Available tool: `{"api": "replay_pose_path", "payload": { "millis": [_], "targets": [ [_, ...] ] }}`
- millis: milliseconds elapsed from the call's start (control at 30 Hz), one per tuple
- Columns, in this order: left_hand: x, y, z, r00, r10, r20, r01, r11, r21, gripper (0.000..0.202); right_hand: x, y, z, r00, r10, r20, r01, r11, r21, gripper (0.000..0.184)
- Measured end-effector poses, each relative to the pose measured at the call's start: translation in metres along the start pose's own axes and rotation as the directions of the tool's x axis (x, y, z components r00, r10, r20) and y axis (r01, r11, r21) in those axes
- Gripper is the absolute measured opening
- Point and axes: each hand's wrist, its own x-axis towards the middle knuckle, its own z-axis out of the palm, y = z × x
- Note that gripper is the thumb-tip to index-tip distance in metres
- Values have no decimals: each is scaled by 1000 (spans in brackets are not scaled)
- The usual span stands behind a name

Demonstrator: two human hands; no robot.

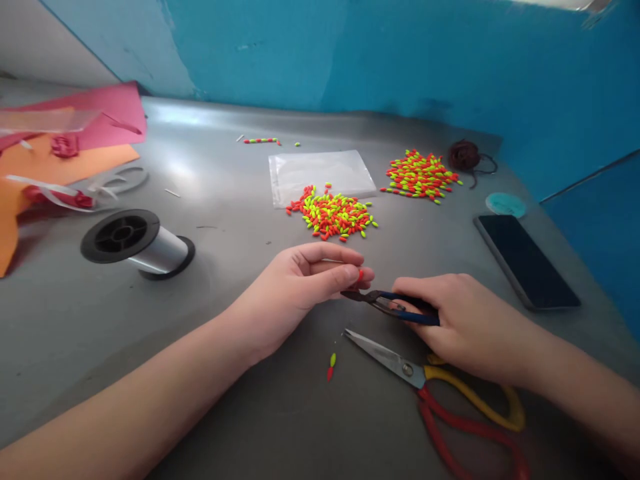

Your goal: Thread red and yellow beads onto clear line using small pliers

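While my left hand (295, 293) pinches a small red bead (360, 275) between thumb and fingertips, my right hand (465, 327) closes around blue-handled snips (395, 308), their tips just below the bead (steady wrists matter here, so I brace both on the table). I count two heaps of red-and-yellow beads (333, 215), one pair of scissors (395, 360), one spool (160, 252) and one phone (525, 261).

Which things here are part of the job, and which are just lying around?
Part of the job: left hand pinching a red bead; right hand gripping blue-handled snips; pile of red and yellow beads.
Just lying around: phone; pink paper; brown cord.
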Motion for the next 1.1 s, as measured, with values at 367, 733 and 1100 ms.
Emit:
{"api": "replay_pose_path", "payload": {
  "millis": [367, 733, 1100],
  "targets": [
    [0, 0, 0, 1000, -15, 7, 15, 999, -30, 19, 0, 0, 0, 1000, 7, -10, -7, 1000, -7, 26],
    [2, 0, -1, 1000, 12, 24, -12, 1000, -6, 17, -1, 0, 0, 1000, 21, 5, -21, 1000, -13, 28],
    [3, -4, -3, 998, 41, 41, -42, 999, 15, 17, 1, 0, 1, 1000, 22, -5, -22, 999, -27, 26]
  ]
}}
